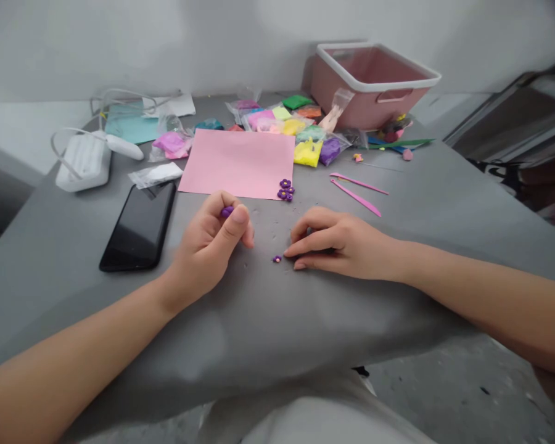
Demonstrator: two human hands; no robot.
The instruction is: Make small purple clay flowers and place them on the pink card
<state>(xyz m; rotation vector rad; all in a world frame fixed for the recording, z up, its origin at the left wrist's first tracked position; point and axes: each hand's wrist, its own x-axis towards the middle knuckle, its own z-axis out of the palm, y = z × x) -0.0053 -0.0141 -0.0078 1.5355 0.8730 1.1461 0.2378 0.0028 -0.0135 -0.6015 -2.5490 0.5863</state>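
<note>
My left hand [213,237] is closed around a lump of purple modelling clay [227,211], which shows between the thumb and curled fingers. On the grey table lies a small purple clay flower [277,259] with a pale centre. Just right of it rests my right hand [326,243], its thumb and forefinger a little apart with nothing visible between them. The fingertips are close to the flower; whether they touch it I cannot tell. Several more purple clay flowers [285,190] with yellow centres sit together at the lower right corner of a pink sheet of paper [238,163].
A black phone [139,228] lies left of my left hand, near a white power strip [84,161]. Two pink modelling tools [358,196] lie beyond my right hand. Bags of coloured clay [308,151] line the back, beside a pink basket [337,83].
</note>
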